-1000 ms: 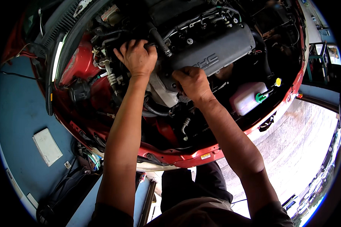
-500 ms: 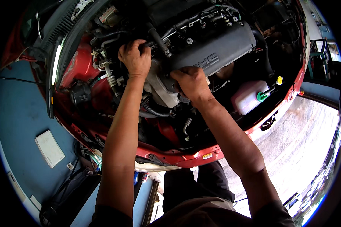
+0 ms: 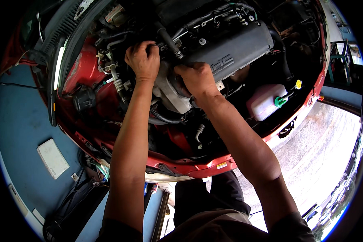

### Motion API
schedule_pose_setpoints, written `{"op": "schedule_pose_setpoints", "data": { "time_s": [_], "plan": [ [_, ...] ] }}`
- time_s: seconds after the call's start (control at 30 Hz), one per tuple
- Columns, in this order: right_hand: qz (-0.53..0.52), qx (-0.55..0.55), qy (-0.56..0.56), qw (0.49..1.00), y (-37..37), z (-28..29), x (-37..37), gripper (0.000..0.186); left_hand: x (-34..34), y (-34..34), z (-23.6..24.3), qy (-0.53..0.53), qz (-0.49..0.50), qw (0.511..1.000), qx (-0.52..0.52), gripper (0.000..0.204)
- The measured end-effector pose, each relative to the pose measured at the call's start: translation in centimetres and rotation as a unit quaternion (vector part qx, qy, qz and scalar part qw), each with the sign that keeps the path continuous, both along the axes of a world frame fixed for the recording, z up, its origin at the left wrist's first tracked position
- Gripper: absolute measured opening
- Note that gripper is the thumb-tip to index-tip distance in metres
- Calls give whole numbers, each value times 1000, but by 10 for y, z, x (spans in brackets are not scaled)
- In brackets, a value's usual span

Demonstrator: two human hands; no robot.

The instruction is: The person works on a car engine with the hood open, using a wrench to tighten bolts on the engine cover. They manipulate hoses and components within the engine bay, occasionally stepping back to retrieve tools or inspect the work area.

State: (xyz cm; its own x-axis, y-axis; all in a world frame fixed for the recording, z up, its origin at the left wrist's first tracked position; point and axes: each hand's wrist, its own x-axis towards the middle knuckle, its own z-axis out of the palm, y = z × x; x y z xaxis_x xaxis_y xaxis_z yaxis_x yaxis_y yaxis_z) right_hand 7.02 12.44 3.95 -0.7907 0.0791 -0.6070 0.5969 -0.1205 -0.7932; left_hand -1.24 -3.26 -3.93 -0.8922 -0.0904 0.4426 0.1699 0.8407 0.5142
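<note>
Head view: looking down over the front edge of a red car body. Find the long black engine cover set aslant, above and right of centre. See the right hand over its lower-left end, bent at the knuckles, with thumb and forefinger close together. Cannot tell whether clamped on anything in that grip, with the fingertips hidden. Note the left hand farther left, beside a black tube, with fingers curled downward out of sight. Cannot tell there either: apart, together or closed on a part. Spot the grey metal housing between and below both hands, with a ribbed hose just under it.

For good handling, by judgement: use the left hand as a steady brace and the right for small, even movements. Feel for firm fingertip contact before adding force, with so little visible. Work squarely rather than sideways. Avoid leaning on the black tube or snagging the ribbed hose. Guard knuckles against the housing's edges. Keep the right forearm away from the pale reservoir with its green cap.
</note>
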Motion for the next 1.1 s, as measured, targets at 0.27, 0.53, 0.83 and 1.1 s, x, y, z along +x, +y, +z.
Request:
{"op": "schedule_pose_setpoints", "data": {
  "time_s": [0.27,0.53,0.83,1.1],
  "plan": [
    [125,267,55,954,-19,-33,-45,24,-11,11,-5,-24,98,980,-172,31],
    [95,32,16,995,2,-21,-35,22,-12,9,11,-173,81,980,-56,25],
    [107,32,45,993,4,-15,-34,26,-57,-10,30,-287,22,957,-41,27],
    [24,-110,138,984,8,-29,-12,25,-16,8,16,-63,-36,969,234,23]
  ]
}}
